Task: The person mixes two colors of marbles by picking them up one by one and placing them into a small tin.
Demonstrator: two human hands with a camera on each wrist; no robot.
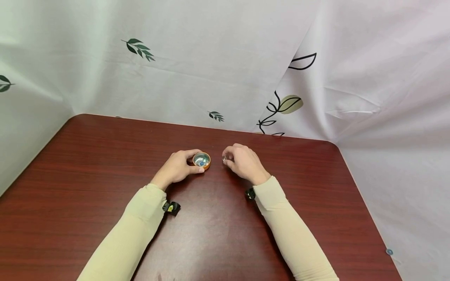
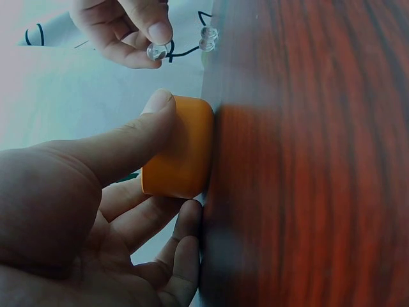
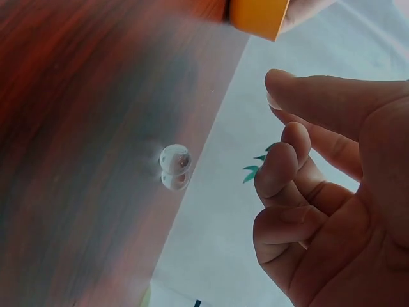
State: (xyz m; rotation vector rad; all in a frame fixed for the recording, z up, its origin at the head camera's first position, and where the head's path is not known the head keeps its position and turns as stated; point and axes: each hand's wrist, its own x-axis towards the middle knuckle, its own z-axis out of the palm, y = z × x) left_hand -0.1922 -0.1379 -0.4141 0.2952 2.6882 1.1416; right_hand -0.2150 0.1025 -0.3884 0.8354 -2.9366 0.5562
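Near the table's (image 1: 88,164) far edge, the cup (image 1: 202,160) is gripped by the left hand (image 1: 177,168); a marble (image 2: 156,51) is pinched by the right hand (image 1: 244,162). If dropped, it could roll away.

A red-brown wooden table (image 1: 105,164) stands before a leaf-printed white cloth (image 1: 197,62).

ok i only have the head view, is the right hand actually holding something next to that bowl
Observer: Yes. In the left wrist view the right hand pinches a clear marble between thumb and fingertip.
Operator: any other marbles out
Observer: One. A second marble lies on the table, apart from the fingers.
Operator: and the left hand's grip
Observer: The left hand presses its thumb against the outer wall of the orange bowl, with its fingers curled at the opposite side.
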